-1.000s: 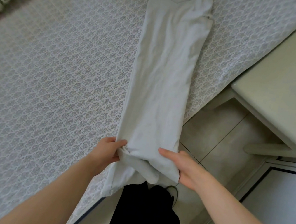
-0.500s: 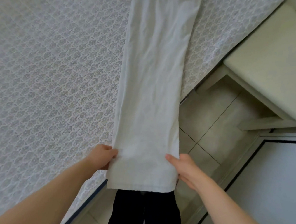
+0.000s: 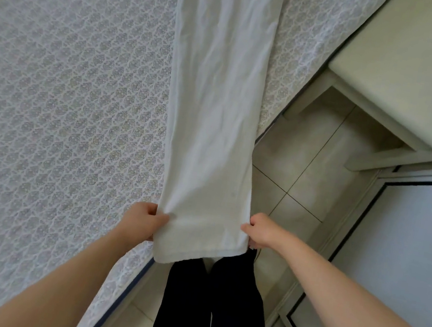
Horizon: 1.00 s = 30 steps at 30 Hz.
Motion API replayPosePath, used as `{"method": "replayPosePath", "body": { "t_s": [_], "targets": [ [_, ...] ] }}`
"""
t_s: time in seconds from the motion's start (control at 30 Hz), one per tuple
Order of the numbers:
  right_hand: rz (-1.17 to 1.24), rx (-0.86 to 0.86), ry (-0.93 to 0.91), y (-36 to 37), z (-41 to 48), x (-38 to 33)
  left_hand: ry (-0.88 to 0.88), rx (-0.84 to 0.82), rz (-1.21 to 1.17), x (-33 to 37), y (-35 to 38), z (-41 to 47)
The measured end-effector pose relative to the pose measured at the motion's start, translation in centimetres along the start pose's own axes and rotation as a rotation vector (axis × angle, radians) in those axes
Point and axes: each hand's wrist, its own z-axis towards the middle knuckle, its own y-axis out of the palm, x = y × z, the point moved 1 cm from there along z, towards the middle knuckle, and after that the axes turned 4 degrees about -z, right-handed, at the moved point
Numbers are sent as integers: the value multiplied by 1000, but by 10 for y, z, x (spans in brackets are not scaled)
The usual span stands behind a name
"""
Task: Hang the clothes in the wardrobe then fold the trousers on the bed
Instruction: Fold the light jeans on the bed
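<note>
Since a second ago the bunched hem has been drawn out flat, and both hands have shifted to its outer corners. We note the white trousers (image 3: 215, 106) lying lengthwise on the patterned bed (image 3: 64, 97), with the hem end overhanging the bed's edge above the tiled floor (image 3: 306, 177). The left hand (image 3: 143, 219) pinches the left hem corner (thumb on top). The right hand (image 3: 263, 233) grips the right corner, fingers curled. The cloth between them looks taut. A pale chair (image 3: 422, 68) stands beside the bed.

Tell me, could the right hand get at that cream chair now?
Probably: only floor tiles lie between the right hand and the chair, though its fingers pinch the white trousers and must let go first.
</note>
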Motion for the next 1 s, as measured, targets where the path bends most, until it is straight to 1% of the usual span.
{"method": "replayPosePath", "body": {
  "t_s": [0.03, 0.07, 0.1, 0.17, 0.23, 0.3, 0.5, 0.57, 0.67, 0.73, 0.87, 0.93, 1.0],
  "targets": [
    [-11, 52, -5, 0, 4, -4, 5, -12, 74, -3, -1, 4],
    [71, 107, -18, -3, 5, -11, 2, -10, 138, -6, -1, 6],
    [221, 135, -30, -6, 7, -19, -3, 6, 167, -8, -2, 6],
    [493, 130, -64, -15, 11, -38, 1, 51, 118, -12, -1, 7],
    [567, 156, -90, -25, 16, -53, 13, 67, 58, -13, 1, 7],
    [582, 191, -106, -30, 23, -60, 22, 50, 36, -12, 4, 5],
    [516, 106, -105, -21, 32, -61, 67, 13, 107, -6, 15, 8],
    [537, 80, -91, -17, 28, -56, 67, -30, 26, -5, 15, 8],
    [656, -5, -81, -17, 17, -50, 44, -142, -162, -5, 10, 2],
    [652, -50, -83, -19, 5, -47, 47, -191, -222, -8, 0, -4],
    [580, -129, -116, -16, -22, -43, 64, -230, -354, -10, -25, -20],
    [620, -145, -144, -9, -36, -50, 72, -249, -405, -5, -41, -31],
    [656, -119, -187, -3, -47, -64, 86, -271, -419, 0, -58, -40]
  ]
}}
